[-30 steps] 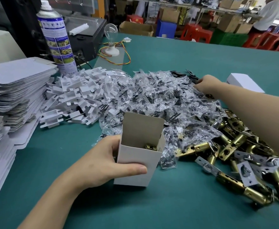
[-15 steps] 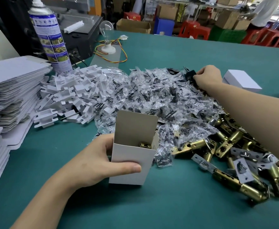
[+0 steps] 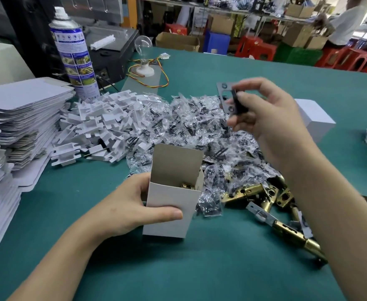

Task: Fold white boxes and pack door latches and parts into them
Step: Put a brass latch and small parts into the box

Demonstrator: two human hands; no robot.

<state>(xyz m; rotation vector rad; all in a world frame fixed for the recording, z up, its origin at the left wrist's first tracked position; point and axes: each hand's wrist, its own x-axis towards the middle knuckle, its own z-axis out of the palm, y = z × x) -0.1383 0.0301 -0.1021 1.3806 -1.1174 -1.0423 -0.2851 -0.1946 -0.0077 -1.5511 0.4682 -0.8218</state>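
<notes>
Left hand (image 3: 123, 205) grips open white box (image 3: 171, 203); right hand (image 3: 265, 114) pinches metal plate (image 3: 225, 92) (spray can (image 3: 76, 55) label illegible).

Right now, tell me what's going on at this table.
The left hand holds an open white box upright on the table, a brass latch already inside. The right hand pinches a metal plate and a black part above the heap of small bags, not yet in the box.

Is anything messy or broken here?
Nothing looks broken. The clear parts bags, white card pieces and brass latches lie in loose heaps that spill into each other. A bare light bulb stands on the table, which seems odd.
</notes>
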